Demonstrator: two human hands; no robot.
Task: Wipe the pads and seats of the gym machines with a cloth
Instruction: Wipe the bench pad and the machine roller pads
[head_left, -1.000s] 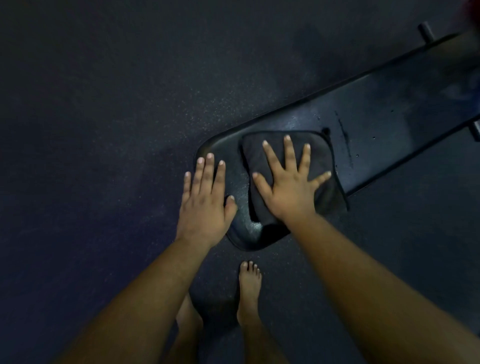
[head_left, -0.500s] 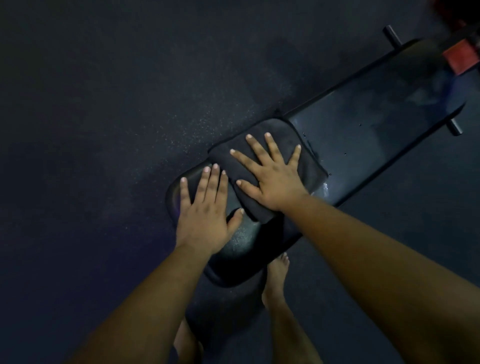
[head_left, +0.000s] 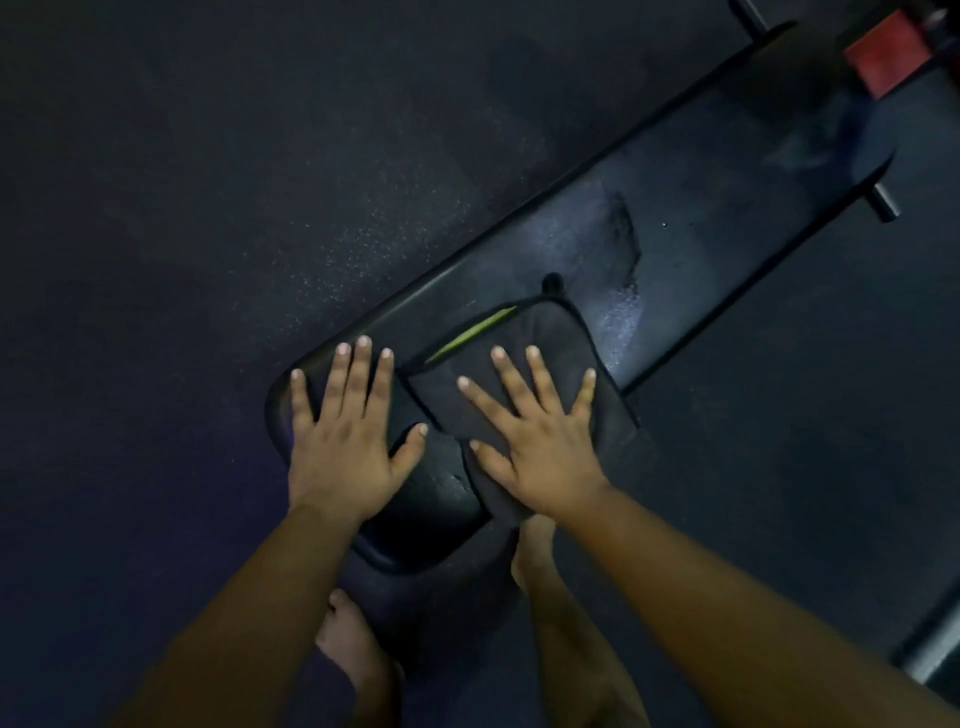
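Flat, fingers spread, right hand (head_left: 540, 447) presses folded cloth (head_left: 524, 384) onto bench pad (head_left: 701, 234) near its close end, prob. for even wiping pressure; left hand (head_left: 343, 441), also spread, braces beside cloth.

Very dim overall; exposure low, colours muted to blue-black. Light seems to fall from above: dull sheen and speckled glints on the bench pad (head_left: 597, 249), brightest patch just beyond the cloth (head_left: 524, 374). Floor (head_left: 208, 208) nearly featureless, faint grain of pale flecks near the pad's far edge. Left hand (head_left: 345, 441) and right hand (head_left: 540, 447) are the brightest areas, fingernails catching light; forearms darken toward the bottom edge. Soft shadow under the pad's near end, around the feet. Top right corner smeared and out of focus: red block (head_left: 878, 52) blurred. Wide-angle stretch at the edges. Fine noise in dark areas.
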